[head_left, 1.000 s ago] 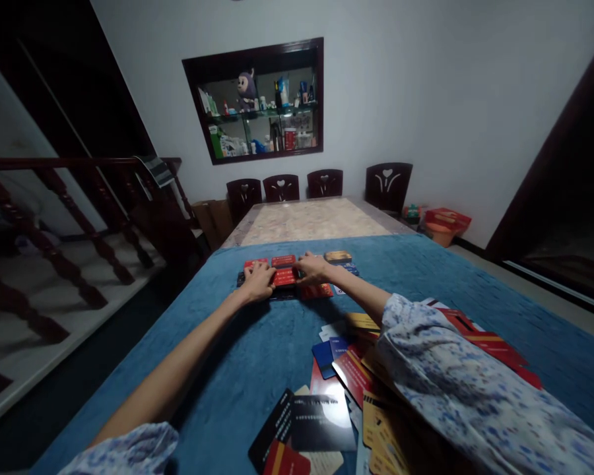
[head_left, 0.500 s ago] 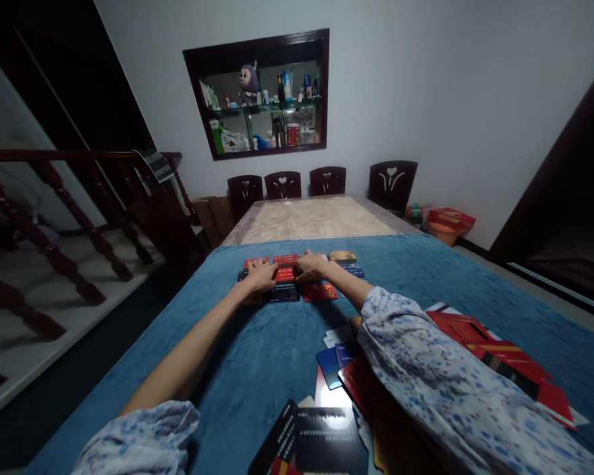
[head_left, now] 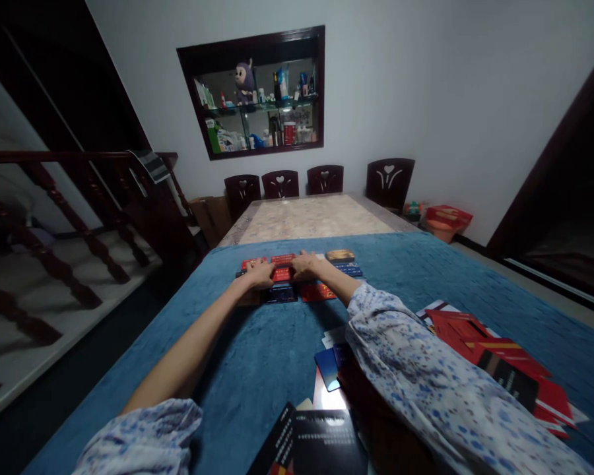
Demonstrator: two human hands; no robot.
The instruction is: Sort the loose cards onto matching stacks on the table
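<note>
Both arms stretch out to the rows of cards laid on the blue cloth (head_left: 237, 343). My left hand (head_left: 260, 274) has its fingers bent against the left side of a middle red card (head_left: 282, 274). At the right side of that same card is my right hand (head_left: 305, 266), fingers curled. Directly behind lies another red card (head_left: 282, 259). On the near side are a dark blue card (head_left: 282, 294) and a red-and-gold card (head_left: 317, 291). A gold stack (head_left: 340, 255) and a blue stack (head_left: 349, 270) stand to the right. The hands partly cover neighbouring cards.
A loose pile with black cards (head_left: 329, 439) and a blue card (head_left: 327, 368) lies close to me, partly under my right sleeve. Red envelopes and cards (head_left: 507, 359) spread at the right. Chairs (head_left: 325, 180) line the table's far end.
The view has shifted slightly, so the scene sits a little further left. Both hands stay at the middle red card, with little visible movement.
</note>
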